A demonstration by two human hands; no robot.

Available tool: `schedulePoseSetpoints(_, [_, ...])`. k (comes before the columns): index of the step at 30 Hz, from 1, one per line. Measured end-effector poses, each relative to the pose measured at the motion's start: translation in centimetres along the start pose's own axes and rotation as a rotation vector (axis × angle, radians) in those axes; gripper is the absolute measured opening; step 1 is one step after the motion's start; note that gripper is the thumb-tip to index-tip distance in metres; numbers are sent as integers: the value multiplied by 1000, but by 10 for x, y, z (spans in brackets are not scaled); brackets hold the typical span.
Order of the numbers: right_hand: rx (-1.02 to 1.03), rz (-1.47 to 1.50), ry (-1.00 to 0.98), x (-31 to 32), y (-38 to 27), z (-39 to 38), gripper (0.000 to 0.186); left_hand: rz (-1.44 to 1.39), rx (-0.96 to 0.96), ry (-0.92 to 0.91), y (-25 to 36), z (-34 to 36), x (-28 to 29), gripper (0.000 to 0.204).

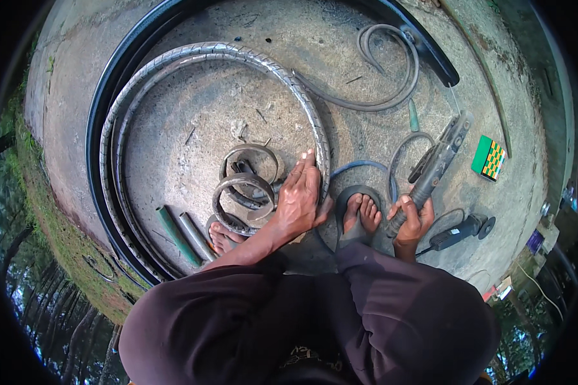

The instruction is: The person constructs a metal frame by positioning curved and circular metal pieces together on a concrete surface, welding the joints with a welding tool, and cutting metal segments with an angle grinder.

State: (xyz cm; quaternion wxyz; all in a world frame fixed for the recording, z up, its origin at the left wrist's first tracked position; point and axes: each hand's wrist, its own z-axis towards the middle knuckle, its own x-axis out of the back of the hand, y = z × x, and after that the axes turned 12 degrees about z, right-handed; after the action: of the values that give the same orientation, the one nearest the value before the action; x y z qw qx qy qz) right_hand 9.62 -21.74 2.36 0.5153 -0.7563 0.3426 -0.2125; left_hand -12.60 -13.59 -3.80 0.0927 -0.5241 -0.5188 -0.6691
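Big ring under the left fingers, small rings left of them, pipes farther left and nearer, holder in the right fingers, grinder right of these, box right and ahead, cable ahead of both

A single view, from the left one of two wide fisheye cameras on the person's head, looks steeply down past the knees to the concrete ground. The lens is close above the lap: the dark trousers are nearest and fill the lower part. The left grip and right grip are farther off, near the middle, with the sandalled feet below. The view faces forward from the body, upright and unmirrored. Its breadth bows the ground's left and right edges, taking in a grassy strip and trees beyond the left edge; blackness rounds off the corners.
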Motion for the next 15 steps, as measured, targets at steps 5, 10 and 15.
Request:
schedulePoseSetpoints(5, [-205, -165, 283, 59, 11, 17, 22, -19, 7, 30, 0, -2, 0, 93])
schedulePoseSetpoints(10, [69, -1674, 199, 56, -34, 54, 34, -30, 11, 17, 1, -1, -2, 92])
schedulePoseSetpoints(15, [548, -1303, -213, -61, -79, 85, 50, -30, 16, 26, 2, -1, -1, 93])
